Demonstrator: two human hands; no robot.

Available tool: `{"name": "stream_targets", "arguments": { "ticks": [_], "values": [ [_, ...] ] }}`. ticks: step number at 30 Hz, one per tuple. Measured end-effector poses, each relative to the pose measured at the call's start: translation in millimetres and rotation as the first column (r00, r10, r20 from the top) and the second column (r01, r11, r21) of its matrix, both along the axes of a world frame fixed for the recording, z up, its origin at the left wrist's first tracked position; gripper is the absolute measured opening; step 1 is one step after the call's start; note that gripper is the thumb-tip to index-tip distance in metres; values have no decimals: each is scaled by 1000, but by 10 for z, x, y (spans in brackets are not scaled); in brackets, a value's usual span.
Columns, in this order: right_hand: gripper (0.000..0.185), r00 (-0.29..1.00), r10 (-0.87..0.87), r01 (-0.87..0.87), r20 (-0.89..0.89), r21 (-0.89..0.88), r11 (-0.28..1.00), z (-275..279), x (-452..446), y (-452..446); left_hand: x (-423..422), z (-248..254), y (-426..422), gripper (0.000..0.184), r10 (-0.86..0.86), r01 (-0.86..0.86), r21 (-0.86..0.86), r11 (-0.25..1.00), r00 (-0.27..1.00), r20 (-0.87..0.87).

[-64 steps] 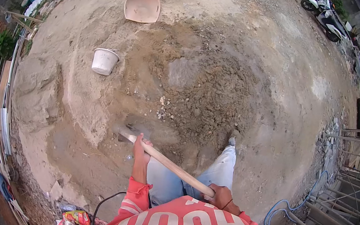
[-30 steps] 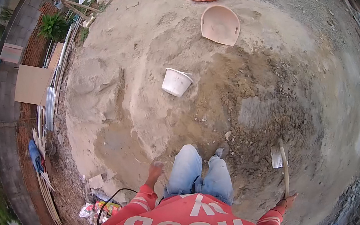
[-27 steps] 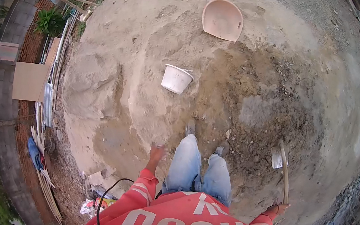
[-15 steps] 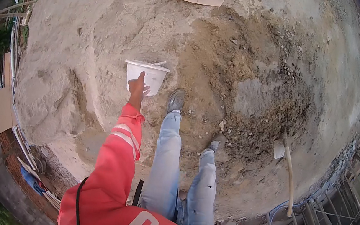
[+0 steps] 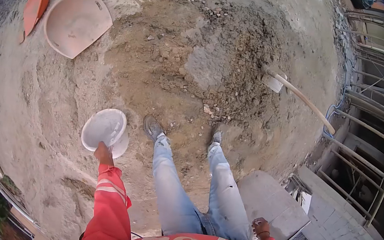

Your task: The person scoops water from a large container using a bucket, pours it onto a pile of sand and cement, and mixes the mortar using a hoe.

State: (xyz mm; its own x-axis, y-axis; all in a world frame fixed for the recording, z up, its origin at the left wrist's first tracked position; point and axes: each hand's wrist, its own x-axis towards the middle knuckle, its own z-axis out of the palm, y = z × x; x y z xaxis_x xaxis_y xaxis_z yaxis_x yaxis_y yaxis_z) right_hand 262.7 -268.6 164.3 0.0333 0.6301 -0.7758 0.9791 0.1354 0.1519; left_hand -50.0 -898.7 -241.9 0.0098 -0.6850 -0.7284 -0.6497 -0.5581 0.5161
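My left hand (image 5: pixel 104 153) grips the near rim of a white plastic bucket (image 5: pixel 96 128), thumb over the edge. The bucket's mouth faces up toward me, and a pale streak or strip shows inside it, too unclear to name. Off to the right at hip height hangs my right hand (image 5: pixel 261 226), fingers loosely curled and apart, with nothing visible in it. My shoes stand on the dirt beside a patch of wet, dark sand and gravel mix (image 5: pixel 255 55).
A long-handled tool (image 5: pixel 303 97) with a pale blade rests in the mix. At upper left lie a pale pink basin (image 5: pixel 75 22) and an orange one (image 5: pixel 33 9). Wooden poles (image 5: pixel 375 109) line the right side, near a grey slab (image 5: pixel 271 200).
My view has turned right. The bucket in my left hand has tipped so its inside shows. My right hand has come into view, and the orange basin too.
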Motion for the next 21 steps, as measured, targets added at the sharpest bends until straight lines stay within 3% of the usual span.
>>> {"name": "stream_targets", "arguments": {
  "ticks": [1,2,3,4,5,6,7,9,10,11,12,13,15,18,20,21],
  "values": [
    [10,1000,-30,31,-4,49,998,-28,-172,-37,49,59,73,39,-12,13,19,1000,997,-72],
    [9,995,66,-60,-76,83,995,-158,121,142,145,303,126,33,-110,109,8,994,991,82],
    [10,990,75,-59,-119,135,989,-258,-19,191,121,418,170,27,-205,201,70,977,977,56],
    [15,958,220,-180,-185,209,961,-505,102,378,4,677,362,32,-265,265,4,964,963,47],
    [26,960,212,-173,-183,210,962,-333,-119,348,176,862,567,38,-228,228,-14,974,964,-138],
    [36,885,437,-372,-161,319,872,-508,-207,463,89,977,702,40,-323,314,-79,946,933,-157],
    [33,839,473,-343,-268,414,843,-615,-410,508,-101,1131,905,43,-412,389,-155,908,895,-172],
    [43,822,502,-348,-269,462,816,-933,-368,651,-168,1917,1445,42,-537,547,-180,817,837,105],
    [55,845,278,-179,-457,249,952,-511,-916,648,-262,2059,1661,43,-592,586,-165,793,806,14],
    [67,820,167,-121,-547,119,986,-431,-1108,741,-282,2235,1856,43,-641,628,-147,765,764,-71],
    [80,754,68,-90,-654,1,996,-543,-993,822,-153,2358,2083,44,-679,669,-114,734,720,-143],
    [95,731,33,-111,-681,-72,991,-285,-1229,920,-206,2510,2361,44,-712,714,-83,695,666,-224],
    [109,668,-104,-65,-737,-197,978,-243,-1290,1196,-213,2792,3104,44,-752,812,-9,583,536,-385],
    [118,522,-368,99,-769,-374,922,142,-1136,1734,34,3790,4755,43,-797,910,28,413,376,-473],
    [118,429,-530,234,-732,-477,847,334,-965,2119,197,4233,5650,42,-860,976,13,219,199,-469],
    [117,375,-528,329,-762,-423,844,393,-799,2286,338,4483,6027,43,-887,994,13,112,106,-450]
  ]
}}
